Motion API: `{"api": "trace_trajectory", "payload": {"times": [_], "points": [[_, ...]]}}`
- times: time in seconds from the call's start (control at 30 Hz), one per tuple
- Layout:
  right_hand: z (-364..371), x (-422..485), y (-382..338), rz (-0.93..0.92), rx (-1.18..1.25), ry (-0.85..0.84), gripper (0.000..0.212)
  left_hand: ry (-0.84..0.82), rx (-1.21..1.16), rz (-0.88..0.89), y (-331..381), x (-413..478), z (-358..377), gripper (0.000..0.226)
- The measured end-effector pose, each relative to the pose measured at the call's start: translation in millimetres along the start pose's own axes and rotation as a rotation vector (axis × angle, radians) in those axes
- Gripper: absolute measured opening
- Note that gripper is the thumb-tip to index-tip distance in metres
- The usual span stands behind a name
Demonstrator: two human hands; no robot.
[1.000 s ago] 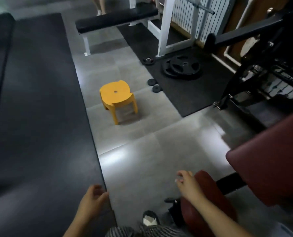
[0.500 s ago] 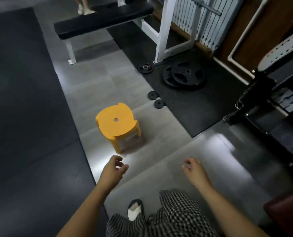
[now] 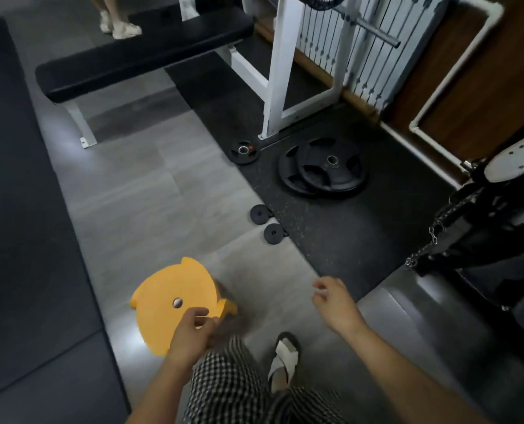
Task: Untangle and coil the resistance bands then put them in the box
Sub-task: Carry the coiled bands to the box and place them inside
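Yellow plastic fills more of the view than a second ago. The stool (image 3: pixel 175 301), then well ahead on the grey floor (image 3: pixel 150 191), now sits right under the left hand (image 3: pixel 192 335), whose loosely curled fingers hover over its near edge; whether they touch it I cannot tell. The right hand (image 3: pixel 335 302) hangs apart over the floor, fingers loosely bent, holding nothing. The person has walked up to the stool; bench (image 3: pixel 144 53) and plates (image 3: pixel 324 166) lie beyond. No bands or box show anywhere, so untangling looks not yet begun; likely the stool is moved or sat on first.
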State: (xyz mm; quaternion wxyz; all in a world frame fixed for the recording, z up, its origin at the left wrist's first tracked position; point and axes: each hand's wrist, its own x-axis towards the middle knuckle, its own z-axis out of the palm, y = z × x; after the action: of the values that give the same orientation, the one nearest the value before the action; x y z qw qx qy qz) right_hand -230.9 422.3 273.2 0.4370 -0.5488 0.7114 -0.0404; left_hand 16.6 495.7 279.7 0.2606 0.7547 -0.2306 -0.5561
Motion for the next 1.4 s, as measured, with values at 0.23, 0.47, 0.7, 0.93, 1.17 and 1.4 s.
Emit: {"api": "trace_trajectory", "payload": {"times": [0.23,0.47,0.7,0.93,1.17,1.4], "points": [[-33.9,115.0,-28.6,0.136,-0.004,-0.032,0.028,0.008,0.022,-0.047,91.4,106.5,10.8,0.021],[-46.5,224.6,-34.4,0.274,0.017,-0.056,0.027,-0.059,0.227,-0.025,191.3,235.4,62.1,0.027],[-38.6,316.9,-17.6,0.317,0.027,-0.111,0.026,-0.108,0.421,-0.008,220.1,349.5,126.3,0.03],[1.1,391.7,20.3,0.42,0.138,-0.137,0.03,-0.179,0.592,-0.02,197.7,457.1,179.8,0.043],[89.3,492.8,51.7,0.502,0.292,-0.064,0.031,-0.322,1.037,0.064,150.8,597.8,205.5,0.051],[192.3,607.4,89.2,0.407,0.217,0.007,0.043,-0.4,1.434,0.402,93.0,733.0,237.5,0.079]]}}
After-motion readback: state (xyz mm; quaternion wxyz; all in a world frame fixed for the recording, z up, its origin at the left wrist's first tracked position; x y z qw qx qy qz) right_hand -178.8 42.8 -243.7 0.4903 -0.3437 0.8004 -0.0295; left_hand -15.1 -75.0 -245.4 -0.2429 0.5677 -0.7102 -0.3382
